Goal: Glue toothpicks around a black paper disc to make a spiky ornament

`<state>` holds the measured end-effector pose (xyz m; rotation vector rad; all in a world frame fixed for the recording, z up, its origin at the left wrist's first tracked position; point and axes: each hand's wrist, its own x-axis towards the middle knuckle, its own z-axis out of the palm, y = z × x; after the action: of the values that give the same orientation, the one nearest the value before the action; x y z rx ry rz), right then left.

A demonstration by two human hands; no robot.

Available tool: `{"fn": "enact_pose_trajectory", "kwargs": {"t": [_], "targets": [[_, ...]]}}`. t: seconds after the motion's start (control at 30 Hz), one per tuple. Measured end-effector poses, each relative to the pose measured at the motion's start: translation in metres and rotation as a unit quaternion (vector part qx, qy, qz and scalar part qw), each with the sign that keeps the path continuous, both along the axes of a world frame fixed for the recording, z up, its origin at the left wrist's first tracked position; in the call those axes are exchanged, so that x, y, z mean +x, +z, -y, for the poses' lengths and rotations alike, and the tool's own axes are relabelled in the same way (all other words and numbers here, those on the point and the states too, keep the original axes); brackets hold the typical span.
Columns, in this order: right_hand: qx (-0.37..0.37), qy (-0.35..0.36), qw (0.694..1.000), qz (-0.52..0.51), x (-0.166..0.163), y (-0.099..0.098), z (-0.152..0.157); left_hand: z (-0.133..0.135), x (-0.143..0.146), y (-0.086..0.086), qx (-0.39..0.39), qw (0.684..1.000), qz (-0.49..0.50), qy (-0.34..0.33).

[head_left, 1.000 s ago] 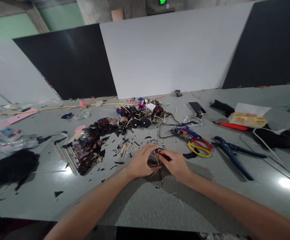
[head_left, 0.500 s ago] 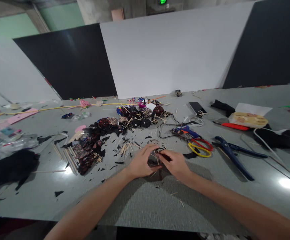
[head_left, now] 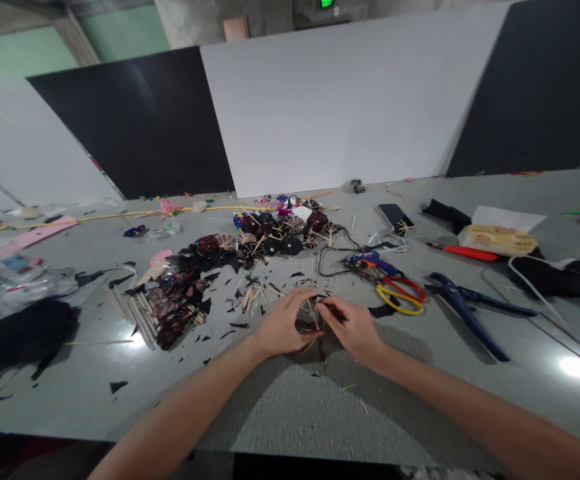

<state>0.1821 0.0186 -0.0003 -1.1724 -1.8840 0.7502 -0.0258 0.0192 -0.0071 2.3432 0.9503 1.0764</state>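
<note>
My left hand (head_left: 287, 325) curves its thumb and fingers round a small umbrella-like stick frame (head_left: 312, 313) with dark cloth on it. From the other side, my right hand (head_left: 349, 327) pinches at the frame's right edge with thumb and forefinger. What lies between those right fingertips is too small to make out. Just beyond the hands is a bunch of short wooden sticks (head_left: 253, 297) among black scraps. Several similar round pieces with stick spokes (head_left: 294, 227) are heaped farther back.
At right lie scissors (head_left: 401, 297) with red and yellow handles, a blue glue gun (head_left: 377, 261), dark blue pliers (head_left: 465, 313), a phone (head_left: 395, 217) and a yellow packet (head_left: 497, 239). Dark patterned cloth (head_left: 173, 307) is piled left, near a black cloth bundle (head_left: 25, 340).
My right fingertips have shifted slightly at the edge of the stick frame. My left hand keeps its hold in about the same place.
</note>
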Motion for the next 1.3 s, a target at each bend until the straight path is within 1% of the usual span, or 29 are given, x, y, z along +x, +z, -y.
{"fn": "enact_pose_trajectory", "kwargs": {"t": [0.27, 0.57, 0.7, 0.93, 1.3], "targets": [[0.022, -0.014, 1.0, 0.003, 0.0014, -0.004, 0.0006, 0.0, -0.001, -0.0006, 0.0, 1.0, 0.002, -0.001], [0.004, -0.01, 1.0, -0.008, -0.0006, -0.0044, -0.0008, -0.0002, -0.0001, -0.0012, 0.0, 1.0, 0.007, -0.009], [-0.007, -0.007, 1.0, -0.012, -0.002, -0.0021, -0.0001, 0.0007, -0.0001, -0.0015, 0.001, 1.0, -0.006, -0.01], [0.0, -0.009, 1.0, -0.008, -0.0024, -0.0009, 0.0002, 0.0005, 0.0001, -0.0012, -0.005, 1.0, -0.01, -0.012], [0.011, -0.007, 1.0, 0.006, -0.0011, -0.0041, -0.0001, 0.001, -0.0007, -0.0011, -0.017, 1.0, -0.014, -0.011]]}}
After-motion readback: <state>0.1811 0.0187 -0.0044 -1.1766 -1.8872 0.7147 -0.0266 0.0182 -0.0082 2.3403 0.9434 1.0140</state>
